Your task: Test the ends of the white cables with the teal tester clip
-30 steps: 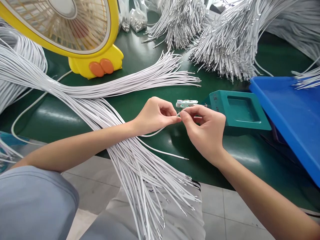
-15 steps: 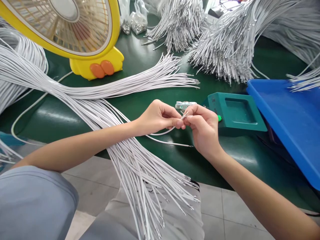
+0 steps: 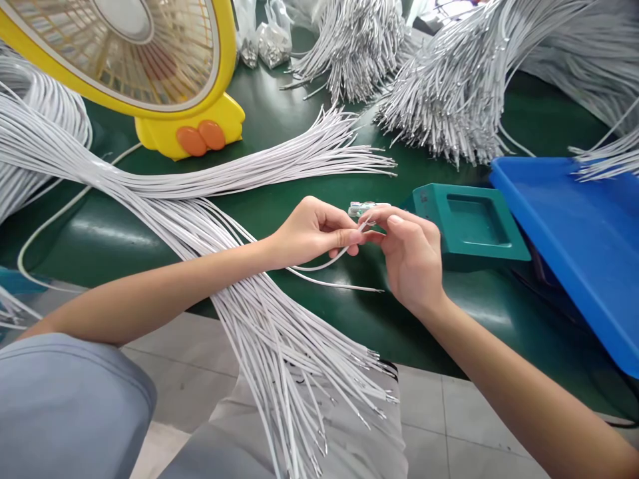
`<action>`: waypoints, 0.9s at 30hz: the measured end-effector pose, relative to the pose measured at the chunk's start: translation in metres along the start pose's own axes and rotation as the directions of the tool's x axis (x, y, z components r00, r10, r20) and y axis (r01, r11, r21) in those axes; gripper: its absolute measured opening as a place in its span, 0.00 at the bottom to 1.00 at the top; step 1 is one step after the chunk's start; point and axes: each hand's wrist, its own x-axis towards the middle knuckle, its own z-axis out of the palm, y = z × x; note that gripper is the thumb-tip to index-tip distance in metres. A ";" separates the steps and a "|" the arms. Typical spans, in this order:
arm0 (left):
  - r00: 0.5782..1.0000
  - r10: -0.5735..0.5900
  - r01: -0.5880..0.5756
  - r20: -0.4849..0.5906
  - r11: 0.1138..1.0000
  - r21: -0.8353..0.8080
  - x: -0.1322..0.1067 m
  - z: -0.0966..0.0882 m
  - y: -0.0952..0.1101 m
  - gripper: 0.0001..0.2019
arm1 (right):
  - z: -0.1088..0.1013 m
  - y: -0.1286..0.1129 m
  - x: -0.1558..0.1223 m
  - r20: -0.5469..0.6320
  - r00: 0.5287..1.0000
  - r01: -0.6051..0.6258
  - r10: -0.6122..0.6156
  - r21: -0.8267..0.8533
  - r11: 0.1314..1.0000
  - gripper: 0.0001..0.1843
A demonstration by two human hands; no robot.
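My left hand [image 3: 322,233] pinches a white cable [image 3: 329,265] close to its end between thumb and forefinger. Fine split wire ends stick out past the fingertips. My right hand [image 3: 413,256] is at that end, its thumb lifted off and its forefinger stretched out beside the wires; whether a fingertip touches them I cannot tell. Just behind the fingers sits a small clear-and-metal fixture [image 3: 355,209], partly covered. Right of it stands a teal machine [image 3: 514,247] with a recessed top. My left forearm lies across a bundle of white cables [image 3: 279,332] that hangs over the table edge.
A yellow fan [image 3: 224,120] stands at the back left, with plastic bags of metal parts [image 3: 274,43] beside it. Another cable branch [image 3: 259,169] lies across the green table [image 3: 279,86]. Large cable bundles [image 3: 449,93] fill the back right. A blue tray [image 3: 574,219] is at the right.
My right thumb has come away from the cable end and the right fingers have spread, moving slightly right. My left hand keeps its pinch on the cable.
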 end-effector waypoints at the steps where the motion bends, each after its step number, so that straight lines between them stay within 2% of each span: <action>1: 1.000 -0.010 0.010 -0.013 1.000 0.001 0.000 0.000 0.001 0.19 | 0.000 0.000 0.000 -0.006 1.000 0.007 -0.007 -0.023 1.000 0.15; 6: 0.995 -0.014 0.017 -0.097 1.000 0.025 0.000 0.001 0.002 0.16 | 0.003 -0.006 0.001 -0.042 0.998 0.031 -0.040 -0.185 0.982 0.07; 8: 0.994 -0.011 0.014 -0.113 0.999 0.029 0.000 0.000 0.001 0.16 | 0.003 -0.008 0.001 -0.048 0.993 0.086 -0.104 -0.292 0.953 0.06; 11: 0.998 -0.011 0.011 -0.060 1.000 0.003 0.001 -0.001 -0.001 0.16 | 0.002 -0.009 0.002 0.017 0.961 0.249 -0.274 -0.476 0.843 0.07; 13: 0.999 -0.012 0.012 0.030 1.000 -0.015 0.000 -0.001 -0.001 0.17 | 0.001 -0.009 0.002 0.060 0.945 0.304 -0.322 -0.530 0.792 0.09; 14: 0.997 -0.011 0.011 0.081 1.000 -0.010 -0.001 -0.001 -0.001 0.18 | 0.000 -0.009 0.001 0.065 0.951 0.291 -0.302 -0.517 0.805 0.10; 16: 0.992 0.025 -0.033 0.127 0.998 0.060 -0.002 -0.001 -0.003 0.18 | 0.001 -0.011 0.001 0.044 0.984 0.177 -0.174 -0.411 0.894 0.10; 18: 0.982 0.170 -0.186 0.082 0.949 0.256 -0.002 -0.005 -0.006 0.16 | 0.002 -0.015 0.000 0.030 0.999 -0.031 0.038 -0.205 0.978 0.11; 19: 0.956 0.287 -0.289 0.066 0.873 0.394 -0.001 -0.009 -0.008 0.14 | 0.002 -0.018 0.001 0.049 0.984 -0.167 0.171 -0.079 0.983 0.12; 20: 0.910 0.407 -0.387 0.085 0.755 0.530 0.000 -0.014 -0.010 0.12 | 0.003 -0.020 0.002 0.097 0.945 -0.319 0.313 0.045 0.947 0.12; 21: 0.852 0.505 -0.467 0.139 0.612 0.639 0.001 -0.019 -0.012 0.12 | 0.002 -0.023 0.003 0.173 0.877 -0.473 0.448 0.155 0.867 0.12; 23: 0.753 0.592 -0.569 0.287 0.365 0.737 0.004 -0.029 -0.015 0.12 | 0.001 -0.028 0.006 0.359 0.688 -0.724 0.631 0.274 0.634 0.11; 24: 0.728 0.597 -0.595 0.337 0.305 0.744 0.005 -0.032 -0.016 0.12 | 0.001 -0.029 0.007 0.433 0.602 -0.797 0.671 0.286 0.532 0.10; 25: 0.720 0.599 -0.605 0.351 0.292 0.741 0.006 -0.033 -0.016 0.12 | 0.000 -0.031 0.007 0.476 0.548 -0.836 0.688 0.285 0.469 0.10; 26: 0.729 0.603 -0.597 0.325 0.326 0.733 0.007 -0.033 -0.016 0.11 | 0.000 -0.033 0.007 0.484 0.533 -0.846 0.694 0.279 0.454 0.10; 27: 0.755 0.604 -0.568 0.254 0.409 0.714 0.007 -0.031 -0.016 0.11 | 0.000 -0.034 0.006 0.461 0.553 -0.832 0.694 0.265 0.487 0.10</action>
